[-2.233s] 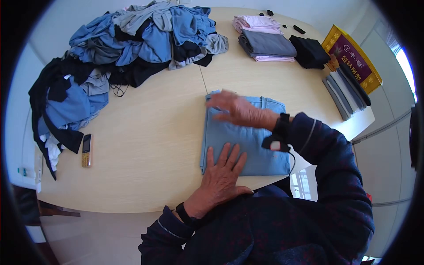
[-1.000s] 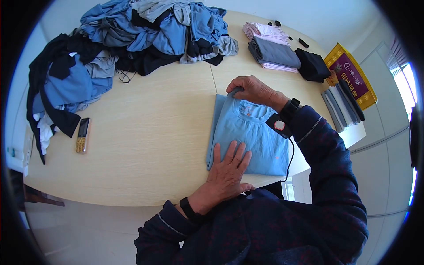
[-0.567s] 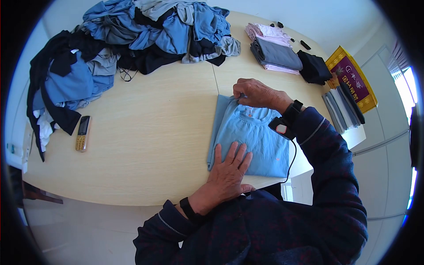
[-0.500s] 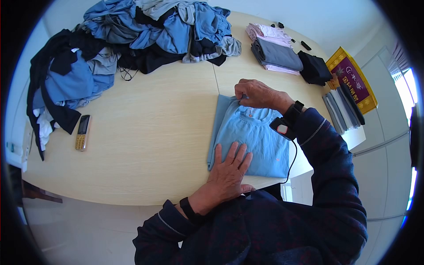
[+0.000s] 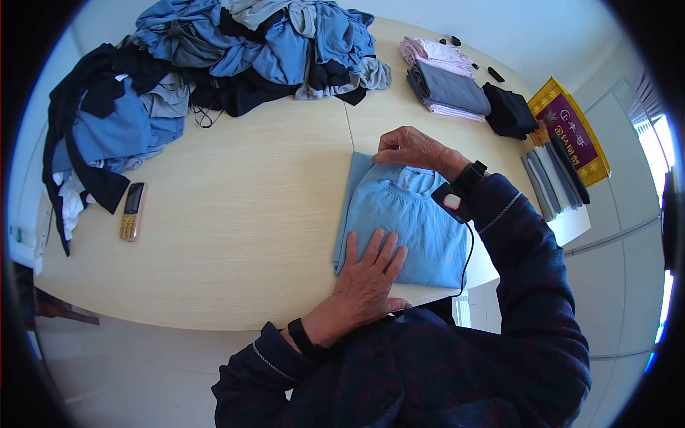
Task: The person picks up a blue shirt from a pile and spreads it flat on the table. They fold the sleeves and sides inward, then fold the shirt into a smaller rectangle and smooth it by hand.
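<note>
A light blue T-shirt [image 5: 424, 242] lies folded on the table near its front edge, neckline toward the far side. My left hand [image 5: 371, 278] rests flat on the shirt's lower left part, fingers spread. At the far left corner, beside the collar, my right hand [image 5: 410, 150] pinches the shirt's fabric between thumb and fingers. A strip of the same blue cloth shows along the left side under the top layer. My right wrist wears a dark band with a small device whose cable hangs over the shirt's right side.
A heap of blue, grey and black clothes [image 5: 250, 53] covers the far left of the table [image 5: 235, 214]. A mobile phone [image 5: 132, 212] lies at left. Folded grey and pink clothes [image 5: 449, 89], a black folded garment [image 5: 508, 110] and a yellow box [image 5: 571, 128] holding folded clothes are at right.
My right hand has shifted slightly left at the shirt's far corner, still pinching the cloth. The left hand stays flat in nearly the same place.
</note>
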Action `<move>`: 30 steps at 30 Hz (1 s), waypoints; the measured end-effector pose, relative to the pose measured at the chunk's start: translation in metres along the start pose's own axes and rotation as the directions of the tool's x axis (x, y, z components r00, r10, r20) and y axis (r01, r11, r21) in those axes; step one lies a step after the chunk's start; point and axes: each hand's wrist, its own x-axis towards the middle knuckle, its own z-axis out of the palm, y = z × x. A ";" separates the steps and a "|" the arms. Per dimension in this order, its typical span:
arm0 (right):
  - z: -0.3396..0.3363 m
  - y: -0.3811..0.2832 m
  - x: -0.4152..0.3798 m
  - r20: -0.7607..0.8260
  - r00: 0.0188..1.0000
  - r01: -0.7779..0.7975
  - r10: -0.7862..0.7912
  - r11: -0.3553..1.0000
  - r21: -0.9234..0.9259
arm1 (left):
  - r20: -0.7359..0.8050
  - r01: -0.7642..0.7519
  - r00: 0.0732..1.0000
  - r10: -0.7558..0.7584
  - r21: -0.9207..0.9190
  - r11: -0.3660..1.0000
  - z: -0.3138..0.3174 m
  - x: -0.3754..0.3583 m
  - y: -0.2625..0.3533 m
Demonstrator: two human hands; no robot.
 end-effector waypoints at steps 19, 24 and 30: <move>-0.009 -0.007 -0.009 0.119 0.992 -0.085 0.039 0.908 0.410 | -0.004 -0.002 1.000 0.002 -0.007 1.000 0.000 0.000 0.000; -0.010 -0.002 -0.001 0.114 0.993 -0.073 0.039 0.949 0.307 | -0.007 -0.003 1.000 0.003 -0.004 1.000 0.000 0.000 0.000; -0.007 0.005 0.014 0.014 1.000 0.011 -0.012 0.997 0.081 | -0.002 -0.002 1.000 0.002 0.017 1.000 -0.003 0.001 0.001</move>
